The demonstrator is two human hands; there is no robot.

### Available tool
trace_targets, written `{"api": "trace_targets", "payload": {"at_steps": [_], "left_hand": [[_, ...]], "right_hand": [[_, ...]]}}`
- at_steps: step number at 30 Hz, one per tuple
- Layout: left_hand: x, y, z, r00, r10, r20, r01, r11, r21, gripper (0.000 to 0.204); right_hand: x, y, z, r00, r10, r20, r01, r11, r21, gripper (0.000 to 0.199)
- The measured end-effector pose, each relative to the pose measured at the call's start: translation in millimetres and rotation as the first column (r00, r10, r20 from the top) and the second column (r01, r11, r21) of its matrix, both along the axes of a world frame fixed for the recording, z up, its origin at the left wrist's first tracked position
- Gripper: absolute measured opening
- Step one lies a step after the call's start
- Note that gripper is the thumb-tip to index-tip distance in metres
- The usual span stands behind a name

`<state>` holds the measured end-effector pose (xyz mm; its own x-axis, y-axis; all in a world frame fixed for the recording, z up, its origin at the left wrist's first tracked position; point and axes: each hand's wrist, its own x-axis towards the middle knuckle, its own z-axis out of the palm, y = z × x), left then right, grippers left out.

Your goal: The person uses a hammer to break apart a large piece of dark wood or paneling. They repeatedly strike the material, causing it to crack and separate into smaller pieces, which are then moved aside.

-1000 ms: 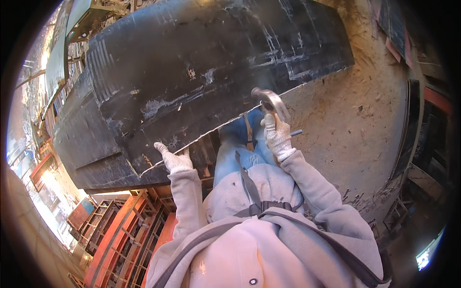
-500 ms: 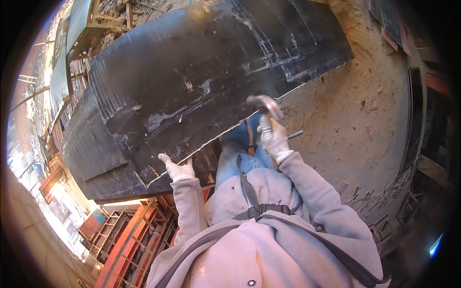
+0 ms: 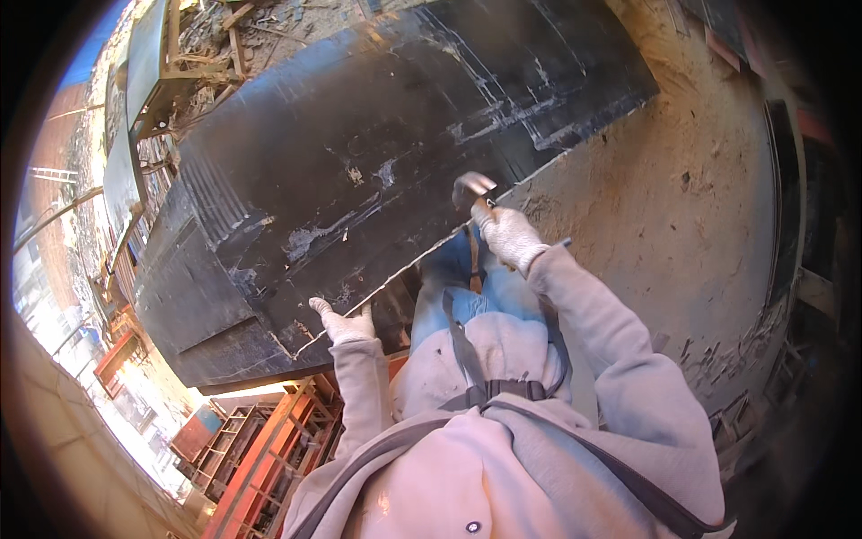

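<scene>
A large black sheet panel (image 3: 422, 117), scuffed and streaked with pale residue, lies slanting in front of me. Its near edge is rough and light-coloured. My left hand (image 3: 348, 324), in a white work glove, grips that edge near its left corner, with the thumb on top and some fingers hidden beneath. Gloved in the same white, my right hand (image 3: 510, 237) is closed around the handle of a claw hammer (image 3: 472, 187). The hammer's metal head is over the panel's near edge, slightly blurred; I cannot tell whether it touches.
Another black panel (image 3: 193, 278) extends at the left under the large one. Orange-red metal frames (image 3: 256, 458) stand at lower left. Dusty ground (image 3: 664, 216) with small debris stretches to the right. Boards and wood scraps (image 3: 235, 40) lie at upper left.
My right hand has moved slightly up and the hammer has tilted, its head shifting left over the panel edge. The view has shifted a little; my left hand keeps its grip.
</scene>
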<state>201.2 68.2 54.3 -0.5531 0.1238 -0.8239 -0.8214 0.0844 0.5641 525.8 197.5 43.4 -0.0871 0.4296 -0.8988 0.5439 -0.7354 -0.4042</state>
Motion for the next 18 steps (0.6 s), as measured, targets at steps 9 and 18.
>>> {"api": "trace_targets", "payload": {"at_steps": [9,18], "left_hand": [[11.7,6.3,1.3,0.999,0.014,0.035,-0.018,0.992,0.123,0.068],[10.5,6.6,18.1,1.000,0.013,-0.005,-0.012,0.998,0.060,0.063]], "right_hand": [[8.8,-21.8,-7.6,0.994,-0.094,0.062,0.073,0.957,0.280,0.065],[6.6,-32.5,7.6,1.000,-0.012,-0.029,0.019,0.956,0.292,0.068]]}}
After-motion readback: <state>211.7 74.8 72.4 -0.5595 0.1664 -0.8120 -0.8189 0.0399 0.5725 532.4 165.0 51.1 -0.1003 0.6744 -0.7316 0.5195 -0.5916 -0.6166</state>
